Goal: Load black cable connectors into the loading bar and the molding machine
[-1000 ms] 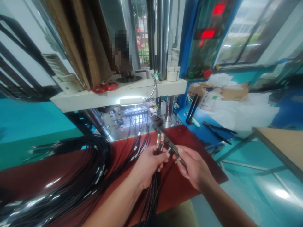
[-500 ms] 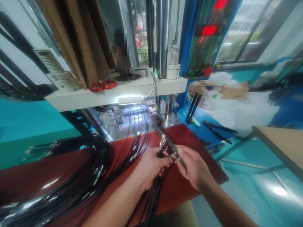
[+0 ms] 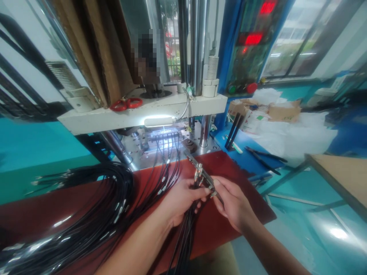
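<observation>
My left hand (image 3: 187, 198) is closed around a bunch of black cables (image 3: 185, 240), whose metal connector ends (image 3: 198, 170) stick up past the thumb. The cables hang down from it over the front of the red-brown work surface (image 3: 223, 225). In my right hand (image 3: 229, 196) is a dark, narrow metal bar (image 3: 191, 157), gripped at its near end and slanting away to the upper left. The connectors lie against the bar's left side, and small metal pieces show along it near my left thumb. My fingers partly hide how connectors and bar meet.
Ahead stands a press with a white plate (image 3: 186, 107), red-handled scissors (image 3: 126, 104) and a lit lamp (image 3: 159, 121). Cables run from its bright mould (image 3: 166, 141). A large black cable coil (image 3: 114, 191) lies left. Pliers (image 3: 265, 158) and white bags (image 3: 304, 131) are right.
My left hand has shifted slightly, bringing the connector ends closer against the bar. My right hand keeps hold of the bar in nearly the same place.
</observation>
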{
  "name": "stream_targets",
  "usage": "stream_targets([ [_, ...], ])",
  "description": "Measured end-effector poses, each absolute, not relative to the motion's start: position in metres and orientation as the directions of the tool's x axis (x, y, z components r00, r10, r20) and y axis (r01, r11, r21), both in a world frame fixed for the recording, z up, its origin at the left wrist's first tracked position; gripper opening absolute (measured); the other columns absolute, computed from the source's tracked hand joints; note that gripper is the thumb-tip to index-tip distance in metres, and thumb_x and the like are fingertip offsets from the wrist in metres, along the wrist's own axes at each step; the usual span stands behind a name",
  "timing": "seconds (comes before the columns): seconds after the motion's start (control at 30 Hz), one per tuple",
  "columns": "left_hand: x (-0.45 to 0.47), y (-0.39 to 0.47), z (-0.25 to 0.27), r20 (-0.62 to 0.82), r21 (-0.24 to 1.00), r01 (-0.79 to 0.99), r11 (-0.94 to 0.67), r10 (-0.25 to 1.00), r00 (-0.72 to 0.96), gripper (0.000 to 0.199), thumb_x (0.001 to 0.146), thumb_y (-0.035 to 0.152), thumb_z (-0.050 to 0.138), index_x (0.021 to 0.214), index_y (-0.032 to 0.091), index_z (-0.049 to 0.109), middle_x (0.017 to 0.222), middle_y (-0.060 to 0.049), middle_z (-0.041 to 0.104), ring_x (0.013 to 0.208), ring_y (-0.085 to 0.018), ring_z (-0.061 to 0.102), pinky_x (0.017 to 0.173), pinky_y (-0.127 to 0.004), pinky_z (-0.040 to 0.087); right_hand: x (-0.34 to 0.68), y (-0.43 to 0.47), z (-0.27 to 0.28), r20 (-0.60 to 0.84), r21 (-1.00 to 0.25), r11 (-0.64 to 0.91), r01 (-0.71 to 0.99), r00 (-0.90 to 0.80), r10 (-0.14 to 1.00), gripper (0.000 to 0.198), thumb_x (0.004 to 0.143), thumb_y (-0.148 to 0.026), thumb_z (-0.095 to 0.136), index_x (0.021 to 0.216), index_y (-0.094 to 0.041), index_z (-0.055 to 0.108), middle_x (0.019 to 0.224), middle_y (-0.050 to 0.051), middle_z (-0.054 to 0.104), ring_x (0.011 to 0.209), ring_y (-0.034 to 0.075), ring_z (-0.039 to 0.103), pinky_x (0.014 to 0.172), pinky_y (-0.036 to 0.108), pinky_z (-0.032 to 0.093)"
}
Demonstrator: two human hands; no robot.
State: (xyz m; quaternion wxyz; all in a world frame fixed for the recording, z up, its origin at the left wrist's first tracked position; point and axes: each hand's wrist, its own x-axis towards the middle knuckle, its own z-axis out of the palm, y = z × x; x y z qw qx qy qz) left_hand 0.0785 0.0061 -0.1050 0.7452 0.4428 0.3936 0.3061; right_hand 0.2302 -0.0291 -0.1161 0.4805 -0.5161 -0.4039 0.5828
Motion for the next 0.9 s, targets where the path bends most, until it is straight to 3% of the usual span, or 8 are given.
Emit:
stream_targets([
  [0.2,0.082,0.007,-0.108,-0.319,0.905,-0.114,0.409,0.833,0.452,0.033,0.067,0.031,0.077,0.078,0.008,0.057,0.067,-0.007,0.054,0.05,-0.011,0.043,0.039,-0.016,0.032,0.23,-0.029,-0.12,-0.205,-0.972,-0.203,-0.114,0.001,0.979,0.052,0.088,-0.053,0.049,0.12,-0.012,0.055,0.056,-0.002,0.042,0.041,0.005,0.03,0.035,0.015,0.021],
  [0.37,0.083,0.008,-0.112,-0.303,0.903,-0.149,0.403,0.843,0.444,0.035,0.064,0.03,0.079,0.078,0.007,0.058,0.066,-0.007,0.054,0.051,-0.012,0.044,0.04,-0.017,0.032,0.232,-0.026,-0.128,-0.152,-0.987,-0.153,0.045,0.028,0.988,0.049,0.09,-0.055,0.044,0.12,-0.017,0.055,0.06,0.0,0.047,0.045,0.005,0.036,0.039,0.016,0.026],
  [0.63,0.071,0.001,-0.11,-0.132,0.975,-0.127,0.182,0.936,0.326,0.031,0.081,0.035,0.071,0.087,0.006,0.06,0.075,-0.01,0.06,0.063,-0.016,0.052,0.057,-0.022,0.043,0.231,-0.029,-0.124,-0.148,-0.983,-0.143,-0.114,0.037,0.988,0.049,0.089,-0.051,0.05,0.117,-0.012,0.056,0.062,0.0,0.047,0.04,0.004,0.034,0.034,0.017,0.023],
  [0.77,0.066,0.0,-0.108,-0.174,0.946,-0.206,0.251,0.927,0.331,0.034,0.085,0.038,0.069,0.089,0.005,0.06,0.087,-0.016,0.062,0.069,-0.017,0.054,0.062,-0.023,0.045,0.23,-0.029,-0.121,-0.153,-0.979,-0.148,-0.138,0.031,0.988,0.049,0.088,-0.05,0.052,0.117,-0.01,0.056,0.058,-0.001,0.044,0.039,0.005,0.032,0.033,0.016,0.021],
  [0.9,0.064,0.002,-0.106,-0.213,0.896,-0.324,0.303,0.934,0.286,0.024,0.087,0.027,0.067,0.095,0.006,0.057,0.086,-0.013,0.06,0.06,-0.012,0.051,0.053,-0.017,0.041,0.23,-0.028,-0.12,-0.164,-0.976,-0.158,-0.147,0.033,0.986,0.048,0.087,-0.05,0.053,0.114,-0.01,0.056,0.057,-0.001,0.043,0.039,0.005,0.032,0.032,0.016,0.02],
])
